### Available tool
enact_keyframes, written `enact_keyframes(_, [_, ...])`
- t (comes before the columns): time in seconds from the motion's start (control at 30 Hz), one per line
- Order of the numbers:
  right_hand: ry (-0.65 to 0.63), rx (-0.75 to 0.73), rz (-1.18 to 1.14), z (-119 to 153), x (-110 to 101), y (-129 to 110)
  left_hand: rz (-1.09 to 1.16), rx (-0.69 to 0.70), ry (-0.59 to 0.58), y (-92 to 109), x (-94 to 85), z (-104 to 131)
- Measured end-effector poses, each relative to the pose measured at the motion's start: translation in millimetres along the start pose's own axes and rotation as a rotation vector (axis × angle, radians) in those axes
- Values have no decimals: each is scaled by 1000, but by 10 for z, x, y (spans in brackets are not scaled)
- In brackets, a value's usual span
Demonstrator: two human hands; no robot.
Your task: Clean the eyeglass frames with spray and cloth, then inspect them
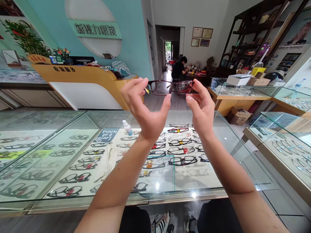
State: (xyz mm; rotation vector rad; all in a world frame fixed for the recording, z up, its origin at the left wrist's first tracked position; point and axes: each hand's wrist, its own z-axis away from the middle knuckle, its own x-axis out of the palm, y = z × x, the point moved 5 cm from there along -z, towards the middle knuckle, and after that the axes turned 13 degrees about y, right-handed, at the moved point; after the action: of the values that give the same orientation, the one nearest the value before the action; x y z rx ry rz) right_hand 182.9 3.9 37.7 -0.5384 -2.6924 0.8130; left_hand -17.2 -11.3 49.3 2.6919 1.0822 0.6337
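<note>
A pair of dark red-framed glasses (161, 88) is held up in the air above the far edge of the glass display case. My left hand (148, 106) grips its left side, with the fingers at the frame's corner and the thumb under the lens. At the right side of the frame, my right hand (201, 105) pinches the other end between fingers and thumb. Red print shows on the right lens. Below both hands, many glasses (181, 150) lie in rows inside the display case (194, 194).
A small white spray bottle (127, 127) stands on the case at the middle left. More glass cases (286, 142) are at the right, with boxes (238, 79) on one. A yellow counter (97, 76) stands behind left. A person (179, 69) sits at the back.
</note>
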Motion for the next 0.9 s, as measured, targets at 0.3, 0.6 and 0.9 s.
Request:
enact_keyframes(0.3, [57, -75, 65, 8, -65, -138, 161, -226, -145, -327, 163, 11])
enact_keyframes(0.6, [75, -166, 106, 62, -66, -360, 300, -385, -321, -695, 385, 45])
enact_keyframes(0.9, [25, -229, 98, 53, -36, -233, 199, -240, -31, -452, 222, 81])
